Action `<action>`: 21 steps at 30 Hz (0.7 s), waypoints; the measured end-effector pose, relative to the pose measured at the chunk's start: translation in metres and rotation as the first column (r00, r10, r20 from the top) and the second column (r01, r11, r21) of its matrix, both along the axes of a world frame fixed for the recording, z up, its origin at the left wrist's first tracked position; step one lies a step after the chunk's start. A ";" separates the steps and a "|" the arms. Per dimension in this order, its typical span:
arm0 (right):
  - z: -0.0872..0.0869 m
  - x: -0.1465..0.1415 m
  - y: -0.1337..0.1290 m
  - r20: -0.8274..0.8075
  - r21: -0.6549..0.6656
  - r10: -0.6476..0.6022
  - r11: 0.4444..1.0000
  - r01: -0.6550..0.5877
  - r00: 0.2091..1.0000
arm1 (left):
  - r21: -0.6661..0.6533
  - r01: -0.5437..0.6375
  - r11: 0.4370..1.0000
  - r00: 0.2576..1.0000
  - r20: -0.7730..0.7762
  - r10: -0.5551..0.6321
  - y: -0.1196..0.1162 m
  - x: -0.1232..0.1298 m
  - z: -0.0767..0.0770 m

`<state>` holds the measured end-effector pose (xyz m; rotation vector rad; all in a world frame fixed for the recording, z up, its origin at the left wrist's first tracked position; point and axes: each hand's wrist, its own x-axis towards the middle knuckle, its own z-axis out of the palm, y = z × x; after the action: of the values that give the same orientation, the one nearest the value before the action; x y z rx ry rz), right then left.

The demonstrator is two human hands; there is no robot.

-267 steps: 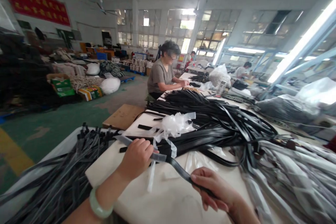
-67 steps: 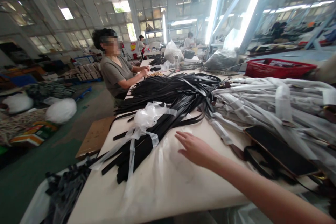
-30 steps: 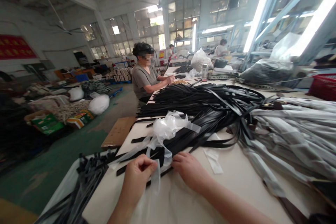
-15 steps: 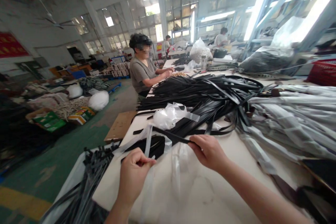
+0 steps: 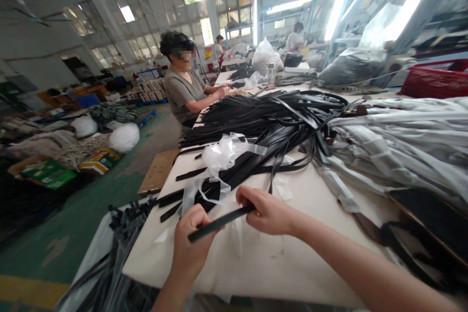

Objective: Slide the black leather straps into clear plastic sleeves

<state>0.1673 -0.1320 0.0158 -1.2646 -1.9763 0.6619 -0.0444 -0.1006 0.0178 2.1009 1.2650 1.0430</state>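
Observation:
A black strap (image 5: 230,217) stretches between my two hands above the pale tabletop. My right hand (image 5: 268,212) is closed round it, with the rest of the strap trailing back towards the pile. The free end crosses the thumb side of my left hand (image 5: 192,241), which is closed at the strap; its fingertips are partly hidden. A strip of clear plastic film (image 5: 188,197) hangs just behind my left hand. Beyond it, a crumpled bunch of film (image 5: 223,153) rests on a pile of black straps (image 5: 263,156).
Film-wrapped straps (image 5: 395,151) cover the table's right side, with a red basket (image 5: 438,78) behind. More black straps (image 5: 124,239) hang in a container below the left table edge. A co-worker (image 5: 185,83) works at the far left side. A cardboard box (image 5: 157,170) stands on the floor.
My right hand has moved left and nearer, bringing the strap's end over my left hand. The film strip that my left hand pinched now hangs behind it. The view has shifted right.

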 end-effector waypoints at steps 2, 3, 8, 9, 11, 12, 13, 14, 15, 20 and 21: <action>0.000 -0.006 -0.002 -0.053 -0.009 0.028 1.000 -0.029 0.998 | -0.009 0.056 0.998 0.998 -0.028 -0.056 -0.002 0.004 -0.001; -0.001 -0.009 -0.003 -0.070 -0.008 0.029 1.000 -0.029 0.997 | -0.015 0.096 0.995 0.994 -0.044 -0.096 -0.002 0.006 -0.002; -0.007 -0.014 -0.001 -0.059 0.053 0.012 0.999 -0.009 0.998 | -0.031 0.231 0.972 0.969 -0.082 -0.233 -0.002 0.014 -0.002; -0.009 -0.013 0.000 -0.042 0.059 0.021 0.998 -0.018 0.999 | -0.029 0.222 0.975 0.971 -0.085 -0.224 -0.002 0.015 -0.002; -0.011 -0.011 0.001 -0.015 0.065 0.045 0.997 -0.044 0.999 | -0.032 0.202 0.979 0.975 -0.088 -0.204 -0.001 0.015 -0.002; -0.012 -0.010 0.001 -0.002 0.069 0.065 0.996 -0.064 0.998 | -0.035 0.190 0.981 0.977 -0.088 -0.192 -0.001 0.015 -0.002; -0.012 -0.009 0.002 0.006 0.073 0.086 0.994 -0.086 0.996 | -0.039 0.176 0.984 0.980 -0.086 -0.179 -0.001 0.015 -0.003; -0.012 -0.009 0.002 0.009 0.078 0.107 0.991 -0.107 0.994 | -0.045 0.165 0.985 0.982 -0.085 -0.169 -0.002 0.015 -0.004; -0.012 -0.008 0.002 0.006 0.082 0.130 0.988 -0.131 0.991 | -0.053 0.157 0.986 0.983 -0.085 -0.161 -0.002 0.014 -0.004; -0.003 -0.003 -0.001 -0.037 0.094 0.187 0.979 -0.183 0.982 | -0.119 0.147 0.982 0.984 -0.086 -0.158 -0.005 0.010 -0.006; 0.000 0.000 -0.002 -0.041 0.089 0.182 0.980 -0.177 0.983 | -0.130 0.146 0.981 0.984 -0.085 -0.158 -0.005 0.009 -0.006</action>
<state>0.1669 -0.1336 0.0159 -1.0185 -2.0717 0.6817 -0.0350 -0.1053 0.0119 2.1362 1.1602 0.7873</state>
